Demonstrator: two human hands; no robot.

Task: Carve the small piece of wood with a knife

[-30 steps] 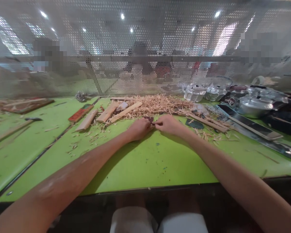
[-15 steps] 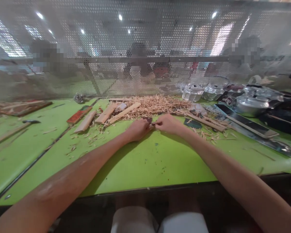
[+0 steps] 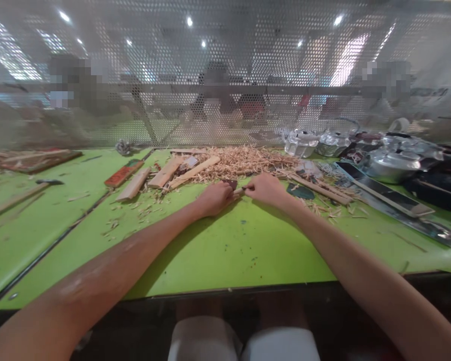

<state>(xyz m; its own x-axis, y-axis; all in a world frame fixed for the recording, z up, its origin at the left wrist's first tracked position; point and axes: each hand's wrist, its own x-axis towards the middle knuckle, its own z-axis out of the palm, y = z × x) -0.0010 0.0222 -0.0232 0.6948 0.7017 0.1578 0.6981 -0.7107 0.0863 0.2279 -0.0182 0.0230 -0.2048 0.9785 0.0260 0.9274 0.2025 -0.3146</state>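
Near the middle of the green table, my left hand is closed with a small dark reddish-brown piece at its fingertips. My right hand is closed in a pinch just to the right, on something small and dark that I cannot make out. A short pale stick-like bit shows between the two hands; whether it is a finger or wood is unclear. Behind both hands lies a heap of wood shavings. A dark green flat piece rests right of my right hand.
Wood pieces and a red-orange block lie left of the shavings, with a hammer farther left. Shiny metal pots and a long dark board are at right. A perforated screen stands behind; people show through it.
My hands have moved slightly apart, and a pale bit now shows between them. The camera view has shifted a little.
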